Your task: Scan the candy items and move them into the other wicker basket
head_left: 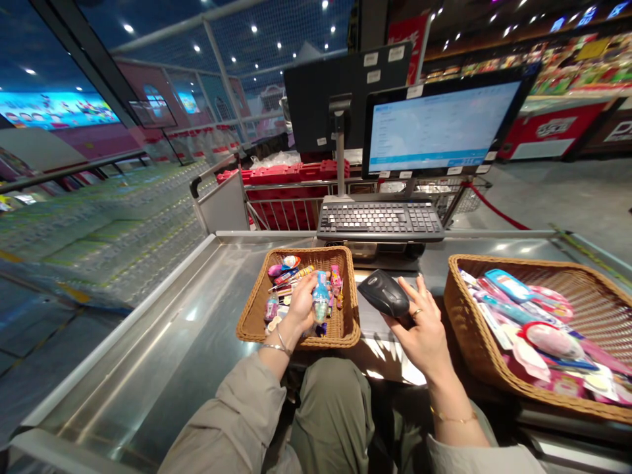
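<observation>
My left hand [301, 303] is closed around a small blue bottle-shaped item [320, 293] with a clear lower end, held above the smaller wicker basket [355, 316]. Its exact kind is too small to read. Several small, brightly coloured packaged items [284, 266] lie in that basket under and around the hand. My right hand [419, 322] grips a black handheld barcode scanner [384, 291] to the right of the basket. The scanner's head points left, toward the blue item, with a gap between them. Some of the right fingers are stretched out along its far side.
A larger wicker basket [454, 309] with several packaged goods stands at the right. Behind the hands are a keyboard [380, 219] and a lit monitor [439, 128]. The metal counter [187, 329] has a raised edge at left; stacked bottle packs [108, 224] stand beyond.
</observation>
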A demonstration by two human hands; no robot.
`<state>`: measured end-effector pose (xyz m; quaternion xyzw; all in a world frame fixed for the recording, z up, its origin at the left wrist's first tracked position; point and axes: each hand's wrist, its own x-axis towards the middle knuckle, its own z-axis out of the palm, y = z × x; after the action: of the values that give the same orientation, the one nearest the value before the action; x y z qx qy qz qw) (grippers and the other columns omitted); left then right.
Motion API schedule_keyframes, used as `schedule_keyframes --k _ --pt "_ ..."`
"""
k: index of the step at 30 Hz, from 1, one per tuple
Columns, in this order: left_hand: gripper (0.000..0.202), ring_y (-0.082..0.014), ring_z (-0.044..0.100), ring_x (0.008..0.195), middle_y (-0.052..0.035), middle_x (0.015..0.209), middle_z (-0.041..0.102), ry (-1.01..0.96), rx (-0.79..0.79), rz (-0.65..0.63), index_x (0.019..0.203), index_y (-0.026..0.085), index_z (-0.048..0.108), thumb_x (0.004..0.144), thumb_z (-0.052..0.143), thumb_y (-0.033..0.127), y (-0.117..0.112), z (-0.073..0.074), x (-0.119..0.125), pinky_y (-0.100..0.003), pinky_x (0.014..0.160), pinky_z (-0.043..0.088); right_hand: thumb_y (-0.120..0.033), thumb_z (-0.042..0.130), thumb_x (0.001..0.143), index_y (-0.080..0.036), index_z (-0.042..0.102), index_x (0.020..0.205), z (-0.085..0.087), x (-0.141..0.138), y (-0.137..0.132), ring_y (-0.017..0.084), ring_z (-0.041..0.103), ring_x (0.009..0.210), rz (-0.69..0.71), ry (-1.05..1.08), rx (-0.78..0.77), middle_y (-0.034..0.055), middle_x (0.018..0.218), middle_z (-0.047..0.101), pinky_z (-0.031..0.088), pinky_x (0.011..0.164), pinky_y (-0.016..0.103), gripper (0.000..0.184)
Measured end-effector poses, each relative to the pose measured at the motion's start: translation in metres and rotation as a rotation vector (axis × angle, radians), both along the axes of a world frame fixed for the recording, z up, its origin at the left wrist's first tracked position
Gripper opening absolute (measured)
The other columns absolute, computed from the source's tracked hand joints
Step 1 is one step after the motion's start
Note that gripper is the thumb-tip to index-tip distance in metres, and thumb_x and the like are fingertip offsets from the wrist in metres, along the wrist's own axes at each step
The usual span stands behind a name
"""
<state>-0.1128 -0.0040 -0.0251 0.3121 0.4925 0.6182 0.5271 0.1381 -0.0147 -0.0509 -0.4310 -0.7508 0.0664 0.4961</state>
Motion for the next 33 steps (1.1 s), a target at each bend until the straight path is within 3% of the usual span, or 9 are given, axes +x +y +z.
schedule_keyframes --k 3,7,10,14,16,19,24,29,33 --pt "0.046 -0.0109 0.063 0.064 0.0008 0.082 0.067 0.047 0.016 0.044 0.102 0.019 0.058 0.075 0.077 0.051 -0.001 0.004 0.004 -0.025 0.061 0.053 -0.034 0.067 0.084 -0.020 0.068 0.109 0.000 0.000 0.000 0.037 0.032 0.148 0.007 0.008 0.012 0.0141 0.142 0.059 0.032 0.115 0.068 0.027" --pt "0.057 -0.0104 0.064 0.069 0.0026 0.087 0.066 0.214 0.078 0.020 0.106 0.019 0.056 0.064 0.089 0.037 -0.001 0.013 0.007 -0.023 0.067 0.053 -0.032 0.068 0.084 -0.020 0.068 0.107 0.000 0.000 0.001 0.038 0.033 0.148 0.013 0.020 0.027 0.0146 0.141 0.059 0.033 0.114 0.068 0.026" --pt "0.048 -0.0152 0.068 0.079 -0.0028 0.099 0.068 0.517 0.194 -0.060 0.113 0.019 0.058 0.074 0.082 0.034 0.002 0.019 0.006 -0.030 0.075 0.056 -0.032 0.069 0.083 -0.020 0.068 0.104 0.000 0.000 0.001 0.038 0.033 0.147 0.008 0.041 0.036 0.0146 0.140 0.060 0.033 0.114 0.069 0.024" --pt "0.039 -0.0227 0.064 0.112 -0.0090 0.123 0.067 1.031 0.397 -0.073 0.125 0.021 0.061 0.088 0.068 0.027 0.008 0.027 0.004 -0.040 0.100 0.050 -0.031 0.069 0.083 -0.020 0.068 0.099 0.001 0.001 0.001 0.038 0.034 0.147 -0.003 0.071 0.046 0.0147 0.140 0.060 0.032 0.114 0.069 0.020" --pt "0.039 -0.0234 0.062 0.116 -0.0104 0.126 0.066 1.233 0.461 -0.082 0.133 0.020 0.056 0.094 0.059 0.026 0.010 0.029 0.006 -0.041 0.102 0.049 -0.031 0.070 0.083 -0.020 0.067 0.098 0.001 0.002 0.001 0.038 0.034 0.147 -0.007 0.076 0.048 0.0146 0.140 0.060 0.032 0.115 0.069 0.019" --pt "0.040 -0.0242 0.062 0.115 -0.0129 0.128 0.066 1.482 0.505 -0.102 0.139 0.016 0.050 0.099 0.049 0.024 0.011 0.030 0.013 -0.042 0.101 0.050 -0.031 0.069 0.083 -0.020 0.067 0.099 0.002 0.003 0.001 0.038 0.033 0.147 -0.012 0.082 0.046 0.0148 0.140 0.060 0.032 0.114 0.068 0.019" --pt "0.048 -0.0264 0.057 0.120 -0.0090 0.132 0.063 1.753 0.432 -0.143 0.146 0.022 0.041 0.099 0.042 0.015 0.011 0.028 0.021 -0.058 0.109 0.040 -0.029 0.069 0.083 -0.020 0.067 0.101 0.003 0.004 0.001 0.038 0.034 0.147 -0.017 0.095 0.046 0.0154 0.140 0.060 0.032 0.115 0.067 0.020" --pt "0.071 -0.0249 0.055 0.111 -0.0068 0.131 0.060 1.921 0.366 -0.191 0.152 0.027 0.030 0.087 0.045 0.002 0.013 0.027 0.022 -0.045 0.097 0.049 -0.029 0.069 0.083 -0.019 0.067 0.102 0.002 0.006 0.001 0.037 0.034 0.147 -0.017 0.097 0.052 0.0161 0.139 0.061 0.033 0.115 0.067 0.022" --pt "0.060 -0.0236 0.056 0.102 -0.0089 0.122 0.059 2.006 0.373 -0.190 0.152 0.024 0.028 0.095 0.039 0.011 0.016 0.027 0.024 -0.034 0.081 0.053 -0.029 0.069 0.083 -0.020 0.066 0.102 0.002 0.007 0.001 0.037 0.034 0.147 -0.021 0.113 0.041 0.0155 0.140 0.060 0.034 0.115 0.066 0.021"
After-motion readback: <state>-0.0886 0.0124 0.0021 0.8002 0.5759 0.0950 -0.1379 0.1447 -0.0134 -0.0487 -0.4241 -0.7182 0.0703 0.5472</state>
